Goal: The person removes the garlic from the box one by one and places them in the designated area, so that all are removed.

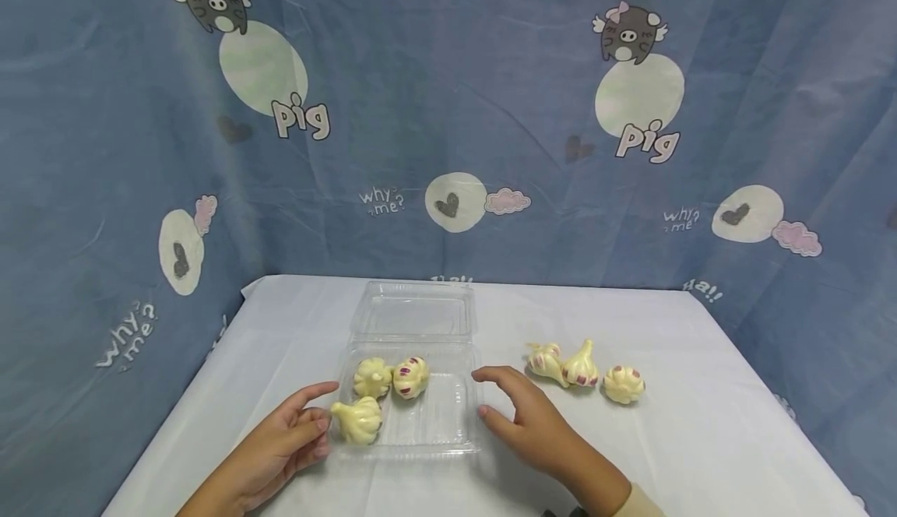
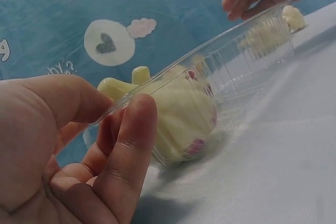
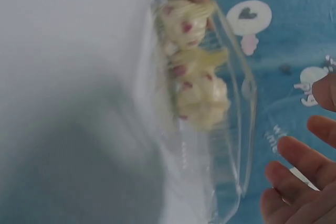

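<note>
While a blue printed curtain [image 1: 448, 128] is hanging behind and beside the white-covered table [image 1: 701, 392] in the head view, three loose garlic bulbs [image 1: 581, 365] are lying on the right, two touching and the third just beside them. The right hand [image 1: 529, 416] is standing between these and the clear plastic box [image 1: 444, 408], its fingers parted and holding nothing. The box is lying open, its lid [image 1: 419, 316] folded back toward the curtain. Inside, three more bulbs [image 1: 360, 420] are sitting clustered toward the left, leaving the right part bare.

In the left wrist view, the left hand [image 2: 89, 150] is pinching the rim of the box, a bulb showing through the wall just beyond the fingers.

In the right wrist view, the right hand is hanging apart from the box, fingers spread, while bulbs are showing blurrily through the clear wall.
</note>
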Demonstrator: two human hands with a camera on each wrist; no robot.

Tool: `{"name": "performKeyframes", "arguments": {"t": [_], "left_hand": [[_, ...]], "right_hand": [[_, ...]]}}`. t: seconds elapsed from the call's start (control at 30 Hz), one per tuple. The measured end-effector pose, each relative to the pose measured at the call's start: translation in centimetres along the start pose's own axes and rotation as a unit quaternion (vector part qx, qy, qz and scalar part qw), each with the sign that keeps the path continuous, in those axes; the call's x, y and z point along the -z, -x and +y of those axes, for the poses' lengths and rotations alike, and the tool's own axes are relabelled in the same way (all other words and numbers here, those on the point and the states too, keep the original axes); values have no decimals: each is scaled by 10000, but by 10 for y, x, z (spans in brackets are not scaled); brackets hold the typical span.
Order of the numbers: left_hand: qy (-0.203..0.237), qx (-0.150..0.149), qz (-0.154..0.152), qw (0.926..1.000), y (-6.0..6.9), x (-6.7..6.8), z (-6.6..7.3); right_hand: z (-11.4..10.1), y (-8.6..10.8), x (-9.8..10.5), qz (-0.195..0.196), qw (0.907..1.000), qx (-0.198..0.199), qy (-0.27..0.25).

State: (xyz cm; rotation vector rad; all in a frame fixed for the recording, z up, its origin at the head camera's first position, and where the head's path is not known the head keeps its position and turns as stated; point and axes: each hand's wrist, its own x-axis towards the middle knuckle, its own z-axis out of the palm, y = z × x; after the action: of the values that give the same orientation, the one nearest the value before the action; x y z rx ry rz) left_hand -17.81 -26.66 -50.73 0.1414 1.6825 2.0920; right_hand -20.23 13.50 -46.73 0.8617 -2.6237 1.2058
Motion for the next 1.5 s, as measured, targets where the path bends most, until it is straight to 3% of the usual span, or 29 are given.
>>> {"name": "performKeyframes", "arguments": {"t": [0.63,1.0,1.2,1.5], "left_hand": [[-64,100,80,9999,-2,-4,1],[6,77,40,10000,-1,-4,0],[-3,135,93,9999,-1,-4,0],[3,101,9,9999,1,-5,2]], "right_hand": [[-21,-13,-22,-707,9972,209,-154],[-33,-24,-32,-1329,9877,151,-816],[-39,-30,-40,-1520,9861,205,-646],[-51,-40,-54,-1571,9868,-106,-370]]}}
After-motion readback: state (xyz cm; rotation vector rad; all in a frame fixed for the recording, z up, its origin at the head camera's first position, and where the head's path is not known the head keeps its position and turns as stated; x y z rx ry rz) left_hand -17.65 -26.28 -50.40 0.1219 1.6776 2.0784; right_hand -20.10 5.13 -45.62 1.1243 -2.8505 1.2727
